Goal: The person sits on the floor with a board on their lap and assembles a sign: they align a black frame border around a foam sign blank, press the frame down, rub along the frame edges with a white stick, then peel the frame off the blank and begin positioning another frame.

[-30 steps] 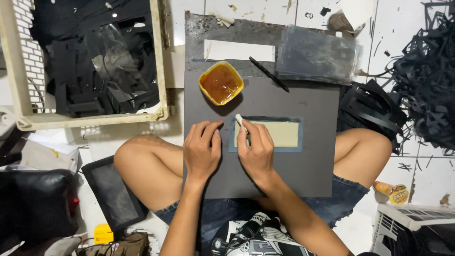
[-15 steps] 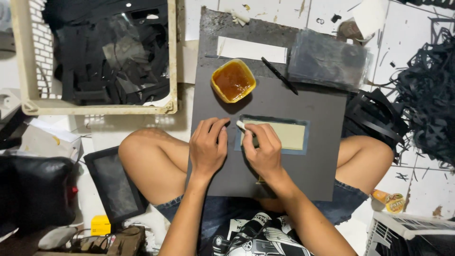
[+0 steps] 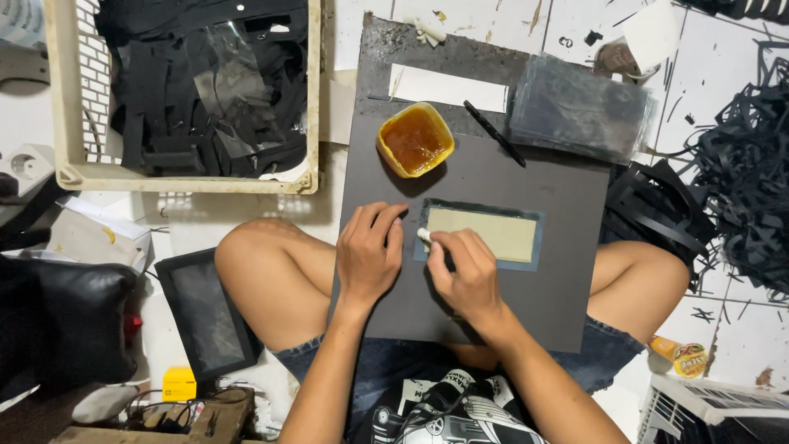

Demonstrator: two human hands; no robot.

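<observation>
On the dark board across the lap, right hand pinches a white stick at the tan card's left end; left hand lies flat, gripping nothing. An elbow nudge could tip the far glue tub (open, amber).

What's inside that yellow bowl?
The yellow bowl holds thick amber-brown liquid, likely glue, filling most of it. The liquid hides the bowl's bottom. It sits on the dark board, whose surface beneath it is covered.
</observation>
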